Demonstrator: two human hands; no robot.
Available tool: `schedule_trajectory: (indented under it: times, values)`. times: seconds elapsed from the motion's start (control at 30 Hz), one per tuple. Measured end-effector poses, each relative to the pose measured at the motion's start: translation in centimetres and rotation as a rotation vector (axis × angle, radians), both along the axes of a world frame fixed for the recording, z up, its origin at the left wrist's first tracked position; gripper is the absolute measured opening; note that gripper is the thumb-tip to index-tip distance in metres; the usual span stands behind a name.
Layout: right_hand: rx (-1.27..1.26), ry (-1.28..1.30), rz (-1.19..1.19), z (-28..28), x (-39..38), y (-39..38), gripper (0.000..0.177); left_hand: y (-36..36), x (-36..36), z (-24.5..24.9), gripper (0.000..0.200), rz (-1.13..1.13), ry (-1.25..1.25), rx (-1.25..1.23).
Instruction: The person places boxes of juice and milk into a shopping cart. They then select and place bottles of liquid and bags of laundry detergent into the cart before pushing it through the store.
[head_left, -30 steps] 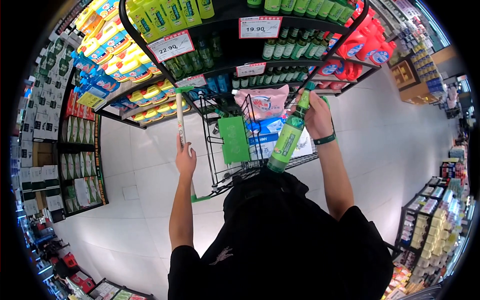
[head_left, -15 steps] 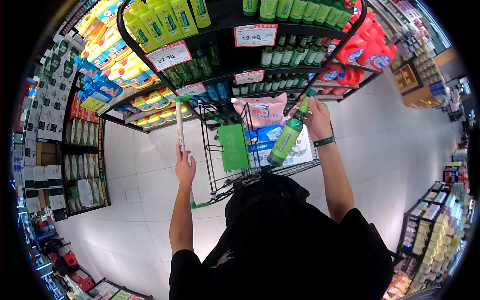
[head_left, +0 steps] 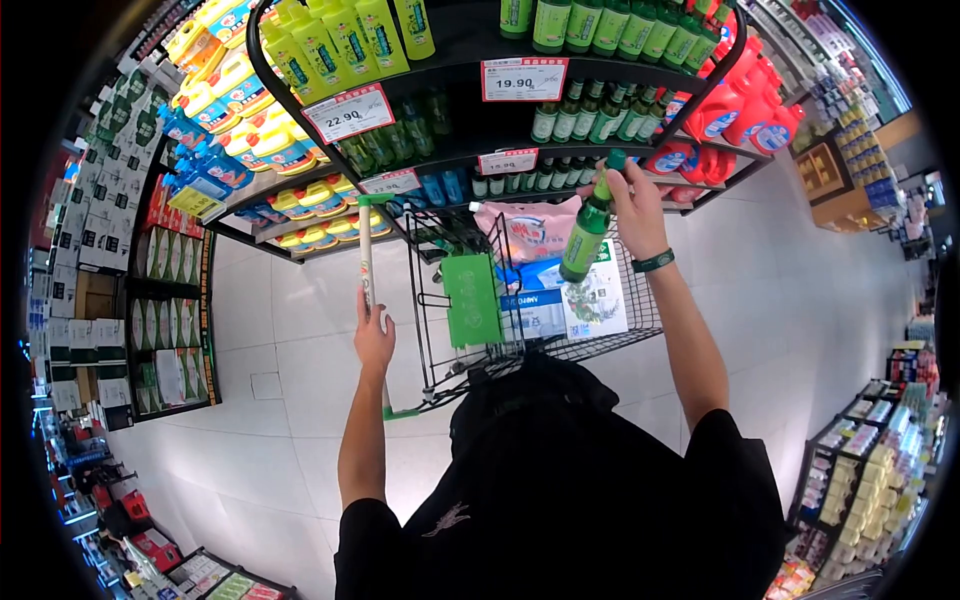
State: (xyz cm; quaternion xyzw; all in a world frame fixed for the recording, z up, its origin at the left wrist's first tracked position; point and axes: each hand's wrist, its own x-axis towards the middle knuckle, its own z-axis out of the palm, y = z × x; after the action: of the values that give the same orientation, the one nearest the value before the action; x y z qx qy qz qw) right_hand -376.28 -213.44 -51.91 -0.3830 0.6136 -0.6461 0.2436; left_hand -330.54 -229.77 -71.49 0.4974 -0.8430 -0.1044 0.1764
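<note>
My right hand (head_left: 640, 212) is closed around the neck of a green glass bottle (head_left: 586, 238) with a light green label. The bottle hangs tilted over the shopping cart (head_left: 425, 330), its cap near the lower shelf. My left hand (head_left: 375, 338) is wrapped on the cart's pale handle bar (head_left: 366, 250), with part of the fingers hidden. In the cart lie a pink bag (head_left: 530, 232), a blue and white pack (head_left: 532, 312) and a white box with a plant picture (head_left: 598, 305). A green panel (head_left: 472, 300) is fixed at the cart's handle side.
Ahead stands a black shelf rack (head_left: 455, 140) with several green bottles (head_left: 605, 112) and yellow-green bottles (head_left: 340, 42). Red jugs (head_left: 740, 110) are to its right, yellow detergent jugs (head_left: 285, 145) to its left. Another product shelf (head_left: 170, 320) stands at the left; pale floor tiles (head_left: 300, 370) surround the cart.
My right hand has carried the bottle forward, away from my body and toward the shelf rack. More of the white box shows now. My left hand stays on the handle bar.
</note>
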Motion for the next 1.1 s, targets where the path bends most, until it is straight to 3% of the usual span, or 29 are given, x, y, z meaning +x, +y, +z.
schedule_trajectory:
  times: [0.07, 0.17, 0.43, 0.57, 0.8, 1.1]
  values:
    - [0.008, 0.067, 0.005, 1.6, -0.6, -1.0, 0.027, 0.1, -0.2, 0.5, 0.021, 0.034, -0.015, 0.077]
    - [-0.069, 0.206, 0.004, 3.8, -2.4, -3.3, 0.025, -0.3, 0.2, -0.9, 0.020, -0.012, 0.018, -0.038]
    - [-0.270, 0.316, 0.198, 17.5, -6.8, -11.1, 0.032, -0.2, -0.1, -0.2, 0.018, 0.004, -0.003, -0.032]
    - [-0.382, 0.419, 0.212, 21.2, -9.3, -16.3, 0.030, -0.2, 0.0, -0.5, 0.017, 0.020, -0.009, -0.009]
    - [-0.351, 0.625, 0.046, 21.2, -10.7, -23.1, 0.027, -0.2, -0.5, 0.1, 0.015, 0.036, -0.003, 0.025]
    - [-0.285, 0.545, -0.064, 17.6, -10.3, -26.1, 0.029, -0.9, -0.5, -0.7, 0.015, -0.019, 0.026, -0.053]
